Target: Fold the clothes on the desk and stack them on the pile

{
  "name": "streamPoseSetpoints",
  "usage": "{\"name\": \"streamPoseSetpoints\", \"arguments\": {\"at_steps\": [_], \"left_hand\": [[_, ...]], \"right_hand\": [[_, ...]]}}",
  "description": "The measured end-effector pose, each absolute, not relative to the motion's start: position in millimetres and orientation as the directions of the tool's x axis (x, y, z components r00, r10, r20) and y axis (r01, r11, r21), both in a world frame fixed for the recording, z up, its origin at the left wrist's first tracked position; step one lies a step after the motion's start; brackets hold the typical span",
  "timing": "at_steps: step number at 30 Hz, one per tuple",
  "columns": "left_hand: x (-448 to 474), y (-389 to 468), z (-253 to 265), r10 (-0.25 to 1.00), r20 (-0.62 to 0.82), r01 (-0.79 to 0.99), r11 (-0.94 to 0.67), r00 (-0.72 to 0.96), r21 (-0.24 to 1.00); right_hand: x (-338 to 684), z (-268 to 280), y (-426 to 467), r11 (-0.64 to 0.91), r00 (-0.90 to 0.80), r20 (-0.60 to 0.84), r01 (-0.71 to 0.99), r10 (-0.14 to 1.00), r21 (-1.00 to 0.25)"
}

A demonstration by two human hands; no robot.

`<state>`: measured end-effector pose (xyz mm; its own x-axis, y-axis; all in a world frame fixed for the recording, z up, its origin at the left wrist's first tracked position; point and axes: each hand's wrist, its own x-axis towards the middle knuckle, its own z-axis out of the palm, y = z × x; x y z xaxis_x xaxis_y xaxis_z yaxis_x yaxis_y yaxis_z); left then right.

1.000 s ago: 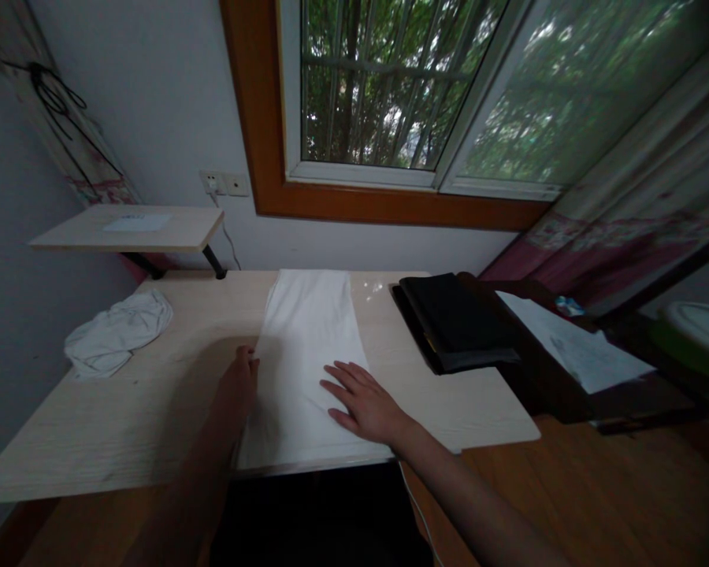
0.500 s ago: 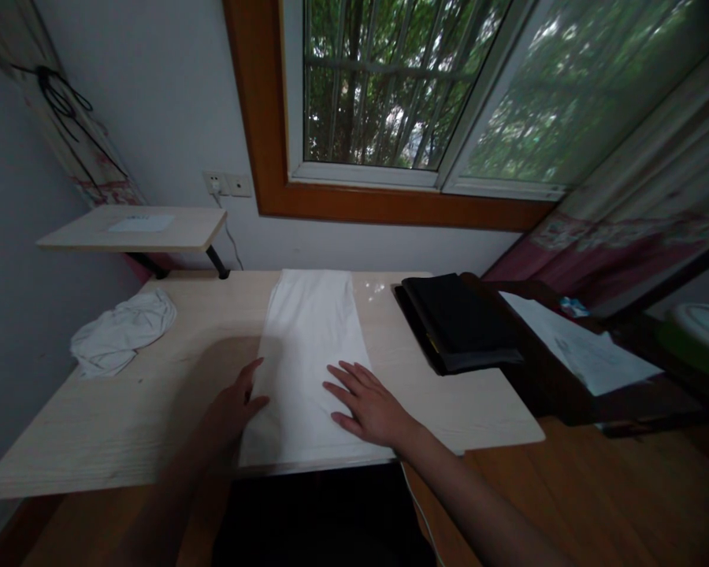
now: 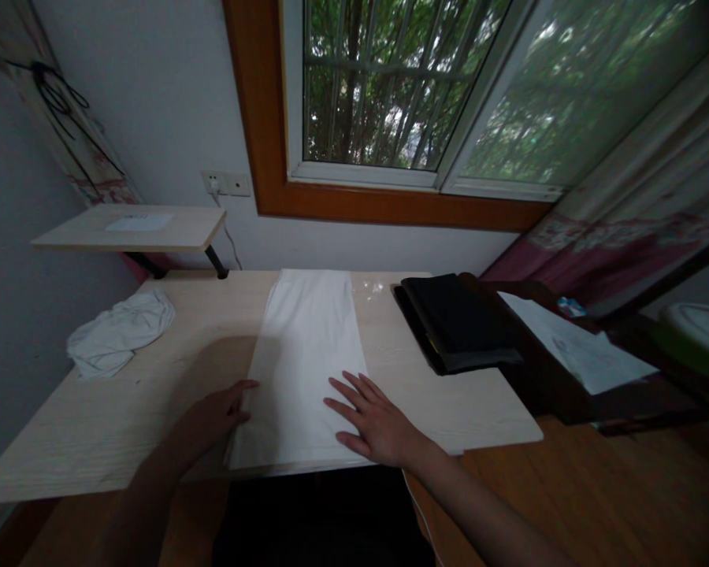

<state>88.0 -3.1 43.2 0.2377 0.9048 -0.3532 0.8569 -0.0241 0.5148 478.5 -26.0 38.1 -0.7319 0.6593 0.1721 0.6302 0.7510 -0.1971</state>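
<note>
A long folded white cloth [image 3: 307, 339] lies flat on the pale wooden table [image 3: 449, 409], running from the back edge to the front edge. At its near left border is my left hand [image 3: 221, 413], the index finger and thumb apart and their tips touching the fabric. The other fingers of that hand are mostly hidden. My right hand [image 3: 378, 421] rests palm down with spread fingers on the near right part of the cloth. A crumpled white cloth [image 3: 121, 331] sits at the left side of the table.
A black folder [image 3: 458, 323] lies on the table's right side. A small raised shelf [image 3: 183, 228] stands at the back left. Right of the table, a dark surface carries a white paper sheet [image 3: 573, 346]. A window [image 3: 402, 87] is behind.
My left hand has moved left and slightly nearer, and the cloth's near left corner has shifted left with it. The right hand has shifted slightly nearer, its fingers spread wider.
</note>
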Motion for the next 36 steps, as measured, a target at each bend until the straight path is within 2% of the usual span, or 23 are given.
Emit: {"name": "streamPoseSetpoints", "arguments": {"at_steps": [4, 9, 13, 16, 25, 30, 32, 36], "left_hand": [[89, 17, 38, 0.945, -0.221, 0.864, -0.103, 0.239, 0.493], [107, 69, 28, 0.984, 0.000, 0.886, -0.160, 0.177, 0.435], [127, 114, 24, 0.997, 0.068, 0.939, -0.049, 0.027, 0.341], [136, 140, 22, 0.988, 0.152, 0.951, -0.023, -0.025, 0.309], [141, 179, 21, 0.986, 0.135, 0.926, 0.040, -0.098, 0.376], [146, 175, 19, 0.972, 0.157, 0.925, 0.110, -0.177, 0.363], [148, 170, 17, 0.966, 0.178, 0.932, 0.118, -0.188, 0.341], [151, 158, 18, 0.954, 0.262, 0.977, 0.096, -0.145, 0.189]], "right_hand": [[476, 45, -17, 0.727, -0.706, 0.179, 0.652, 0.686, -0.216], [465, 43, 12, 0.654, -0.593, 0.285, 0.720, 0.753, -0.231], [453, 31, 33, 0.616, -0.528, 0.345, 0.754, 0.776, -0.230], [447, 22, 38, 0.607, -0.520, 0.343, 0.761, 0.782, -0.229], [447, 19, 35, 0.611, -0.529, 0.339, 0.763, 0.778, -0.213], [445, 19, 35, 0.620, -0.541, 0.338, 0.759, 0.770, -0.198], [445, 18, 34, 0.616, -0.538, 0.335, 0.763, 0.773, -0.195], [444, 19, 28, 0.613, -0.538, 0.329, 0.767, 0.776, -0.190]]}}
